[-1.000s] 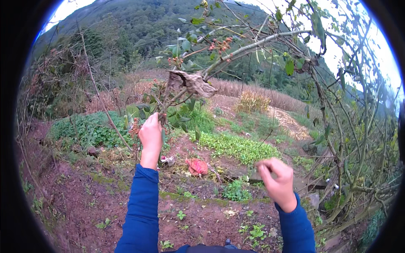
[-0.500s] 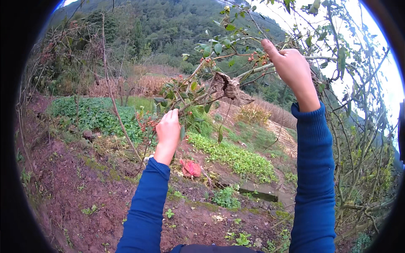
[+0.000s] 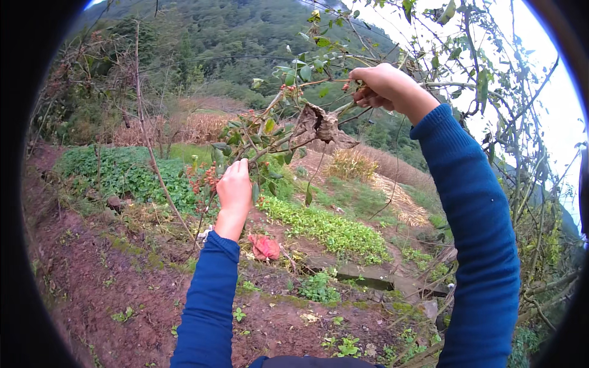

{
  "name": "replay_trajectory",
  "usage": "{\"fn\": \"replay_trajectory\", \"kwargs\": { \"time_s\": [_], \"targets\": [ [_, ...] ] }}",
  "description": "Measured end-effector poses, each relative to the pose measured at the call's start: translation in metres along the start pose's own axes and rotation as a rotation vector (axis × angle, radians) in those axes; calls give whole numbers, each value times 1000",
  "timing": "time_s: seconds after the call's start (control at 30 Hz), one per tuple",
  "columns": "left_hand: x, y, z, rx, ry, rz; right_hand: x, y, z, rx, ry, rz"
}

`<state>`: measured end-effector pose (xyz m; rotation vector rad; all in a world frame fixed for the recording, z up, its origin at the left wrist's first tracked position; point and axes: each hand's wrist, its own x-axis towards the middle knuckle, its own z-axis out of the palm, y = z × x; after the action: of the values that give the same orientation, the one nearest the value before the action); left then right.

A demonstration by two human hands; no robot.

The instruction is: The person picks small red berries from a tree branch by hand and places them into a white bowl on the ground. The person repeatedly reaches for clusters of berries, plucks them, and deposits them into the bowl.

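Note:
A leafy branch [image 3: 276, 146] with clusters of small red berries stretches across the view at chest height or above. My left hand [image 3: 234, 191] is closed around its lower left end, beside leaves and a red berry cluster [image 3: 205, 178]. Higher up on the right, my right hand [image 3: 392, 89] curls its fingers over a cluster of red berries [image 3: 345, 87]; most of that cluster is hidden behind the fingers. Between both hands a dry, curled brown leaf [image 3: 325, 126] hangs from the branch.
Thin twiggy stems [image 3: 527, 184] crowd the right side. A bare upright stem [image 3: 147, 135] rises at the left. Below lie reddish soil [image 3: 116, 294], a crumpled red bag [image 3: 264, 247], a flat stone slab [image 3: 368, 279] and green crop beds [image 3: 331, 230].
My right hand has moved left and turned from gripping the branch to closing over the berry cluster. My left hand keeps its hold. The whole view has shifted slightly.

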<state>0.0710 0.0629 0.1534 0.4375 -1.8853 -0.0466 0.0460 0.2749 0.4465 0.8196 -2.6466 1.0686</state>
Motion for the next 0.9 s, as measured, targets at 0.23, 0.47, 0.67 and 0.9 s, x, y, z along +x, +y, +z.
{"fn": "replay_trajectory", "kwargs": {
  "time_s": [0.23,0.47,0.67,0.9],
  "targets": [
    [1,2,-3,-33,-41,-18,4,16,9,429,-52,193],
    [3,-2,-1,-30,-49,-14,6,17,-1,183,-115,90],
    [4,-7,6,-21,-44,-18,9,17,8,331,11,12],
    [5,-6,4,6,-26,-4,16,30,16,380,49,-90]
  ]
}}
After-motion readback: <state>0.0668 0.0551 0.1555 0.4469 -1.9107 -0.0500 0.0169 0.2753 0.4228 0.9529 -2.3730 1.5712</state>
